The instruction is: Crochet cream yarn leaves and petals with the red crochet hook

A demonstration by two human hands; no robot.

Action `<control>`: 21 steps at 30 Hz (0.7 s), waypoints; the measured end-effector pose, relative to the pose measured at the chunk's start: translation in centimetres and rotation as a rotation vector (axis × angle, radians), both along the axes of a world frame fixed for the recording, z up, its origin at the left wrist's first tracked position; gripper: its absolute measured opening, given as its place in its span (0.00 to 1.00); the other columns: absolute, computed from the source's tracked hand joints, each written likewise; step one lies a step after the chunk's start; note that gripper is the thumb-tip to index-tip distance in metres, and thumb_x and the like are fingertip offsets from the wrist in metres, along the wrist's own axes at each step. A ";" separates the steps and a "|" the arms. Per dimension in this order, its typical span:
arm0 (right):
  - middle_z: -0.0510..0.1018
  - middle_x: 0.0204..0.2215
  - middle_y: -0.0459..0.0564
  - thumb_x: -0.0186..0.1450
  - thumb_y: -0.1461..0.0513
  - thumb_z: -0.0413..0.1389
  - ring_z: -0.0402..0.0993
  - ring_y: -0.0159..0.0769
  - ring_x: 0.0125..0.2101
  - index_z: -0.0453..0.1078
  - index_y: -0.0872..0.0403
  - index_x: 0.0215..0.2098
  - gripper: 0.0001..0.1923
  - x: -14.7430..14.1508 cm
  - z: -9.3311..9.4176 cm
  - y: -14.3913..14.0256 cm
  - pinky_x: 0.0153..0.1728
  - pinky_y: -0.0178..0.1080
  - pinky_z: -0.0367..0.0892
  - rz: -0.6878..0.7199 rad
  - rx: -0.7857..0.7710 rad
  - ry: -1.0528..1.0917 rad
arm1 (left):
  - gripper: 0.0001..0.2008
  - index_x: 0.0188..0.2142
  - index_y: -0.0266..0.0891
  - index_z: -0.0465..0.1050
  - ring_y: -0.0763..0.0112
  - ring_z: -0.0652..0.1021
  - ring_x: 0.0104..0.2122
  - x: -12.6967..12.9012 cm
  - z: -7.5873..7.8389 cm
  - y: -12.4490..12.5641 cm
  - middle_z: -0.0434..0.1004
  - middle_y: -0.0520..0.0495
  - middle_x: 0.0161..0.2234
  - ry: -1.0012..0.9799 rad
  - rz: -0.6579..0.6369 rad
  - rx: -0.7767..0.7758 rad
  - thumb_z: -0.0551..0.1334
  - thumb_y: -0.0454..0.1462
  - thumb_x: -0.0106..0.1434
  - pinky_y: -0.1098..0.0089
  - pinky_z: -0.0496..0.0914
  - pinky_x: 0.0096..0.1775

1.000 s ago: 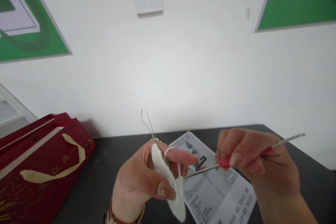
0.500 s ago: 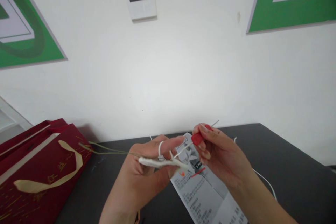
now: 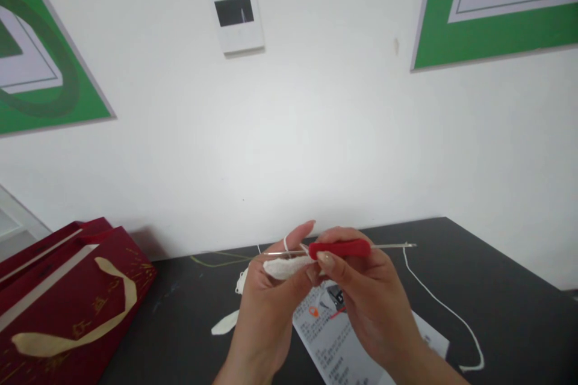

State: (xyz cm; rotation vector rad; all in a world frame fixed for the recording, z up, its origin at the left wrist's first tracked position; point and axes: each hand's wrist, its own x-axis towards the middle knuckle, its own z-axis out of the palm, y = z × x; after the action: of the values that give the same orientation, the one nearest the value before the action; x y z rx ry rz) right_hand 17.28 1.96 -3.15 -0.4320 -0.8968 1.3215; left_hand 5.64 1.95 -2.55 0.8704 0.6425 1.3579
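My left hand (image 3: 271, 298) pinches a small white crocheted piece (image 3: 285, 266), with white yarn looped around its raised index finger. My right hand (image 3: 363, 298) grips a crochet hook (image 3: 339, 248) by its red handle. The hook lies level, its metal tip pointing left into the top of the white piece and its bare metal tail sticking out to the right. Both hands meet above the dark table (image 3: 506, 289). A white yarn strand (image 3: 445, 308) trails from the hands down across the table to the right.
A printed instruction sheet (image 3: 332, 346) lies under the hands. Another small white crocheted bit (image 3: 224, 325) rests on the table to the left. A dark red gift bag (image 3: 67, 301) with a cream ribbon lies at far left. The white wall stands close behind.
The hook has swung from tilted to level and my right hand has closed in on the left. The white piece has turned from hanging edge-on to lying flat. The view has tilted downward.
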 end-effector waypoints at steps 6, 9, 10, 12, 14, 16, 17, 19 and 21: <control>0.82 0.26 0.42 0.53 0.67 0.68 0.76 0.27 0.27 0.79 0.51 0.30 0.08 0.8 0.2 0.9 0.29 0.27 0.70 0.000 -0.012 -0.046 | 0.18 0.44 0.41 0.81 0.72 0.79 0.31 -0.7 0.3 -0.1 0.84 0.44 0.32 0.102 -0.007 -0.006 0.72 0.34 0.53 0.73 0.72 0.37; 0.83 0.25 0.44 0.51 0.68 0.69 0.77 0.29 0.27 0.80 0.51 0.28 0.08 1.2 0.5 0.8 0.28 0.29 0.71 -0.061 0.018 -0.096 | 0.13 0.38 0.38 0.83 0.69 0.80 0.30 -1.2 0.8 -0.2 0.85 0.42 0.31 0.095 0.031 -0.031 0.72 0.35 0.51 0.72 0.72 0.35; 0.83 0.25 0.44 0.51 0.68 0.69 0.77 0.29 0.27 0.80 0.51 0.27 0.07 1.3 0.6 0.7 0.28 0.29 0.71 -0.080 0.032 -0.117 | 0.12 0.37 0.37 0.83 0.70 0.80 0.29 -1.3 0.9 -0.2 0.85 0.43 0.29 0.083 0.045 -0.044 0.73 0.35 0.51 0.73 0.72 0.34; 0.82 0.25 0.44 0.51 0.68 0.69 0.76 0.29 0.27 0.80 0.50 0.26 0.08 1.4 0.8 0.5 0.28 0.29 0.71 -0.099 0.056 -0.150 | 0.12 0.37 0.37 0.83 0.72 0.80 0.28 -1.4 1.2 -0.4 0.84 0.44 0.27 0.067 0.056 -0.061 0.73 0.34 0.51 0.74 0.71 0.34; 0.82 0.24 0.43 0.51 0.69 0.69 0.76 0.29 0.26 0.80 0.50 0.26 0.08 1.6 0.8 0.4 0.27 0.29 0.70 -0.098 0.072 -0.164 | 0.14 0.39 0.38 0.82 0.73 0.80 0.27 -1.5 1.3 -0.5 0.84 0.45 0.27 0.060 0.062 -0.063 0.72 0.34 0.51 0.75 0.71 0.35; 0.82 0.25 0.43 0.51 0.69 0.69 0.76 0.29 0.26 0.80 0.50 0.26 0.09 1.7 0.7 0.4 0.27 0.29 0.70 -0.096 0.080 -0.170 | 0.15 0.40 0.39 0.82 0.73 0.79 0.27 -1.5 1.4 -0.5 0.84 0.46 0.26 0.060 0.067 -0.056 0.73 0.33 0.50 0.75 0.71 0.35; 0.82 0.25 0.43 0.51 0.69 0.69 0.76 0.29 0.26 0.80 0.49 0.27 0.09 1.7 0.7 0.5 0.27 0.29 0.70 -0.099 0.082 -0.173 | 0.15 0.40 0.39 0.82 0.73 0.79 0.26 -1.5 1.4 -0.5 0.84 0.46 0.26 0.056 0.071 -0.051 0.73 0.33 0.50 0.76 0.70 0.35; 0.82 0.25 0.43 0.52 0.69 0.68 0.76 0.28 0.27 0.80 0.49 0.27 0.09 1.8 0.7 0.5 0.28 0.28 0.70 -0.111 0.088 -0.182 | 0.13 0.39 0.39 0.83 0.74 0.79 0.26 -1.5 1.5 -0.5 0.84 0.46 0.25 0.045 0.076 -0.048 0.72 0.34 0.52 0.77 0.70 0.34; 0.82 0.25 0.43 0.52 0.69 0.68 0.76 0.28 0.27 0.80 0.49 0.28 0.09 1.9 0.8 0.5 0.28 0.28 0.70 -0.120 0.097 -0.190 | 0.12 0.40 0.40 0.82 0.76 0.79 0.26 -1.5 1.6 -0.6 0.84 0.47 0.26 0.043 0.064 -0.038 0.71 0.35 0.54 0.78 0.70 0.33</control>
State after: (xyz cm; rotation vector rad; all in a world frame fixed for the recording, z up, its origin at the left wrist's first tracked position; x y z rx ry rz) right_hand 19.17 2.42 -2.37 -0.5336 -1.0712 1.1361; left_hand 4.11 1.38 -0.90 0.8572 0.7328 1.3834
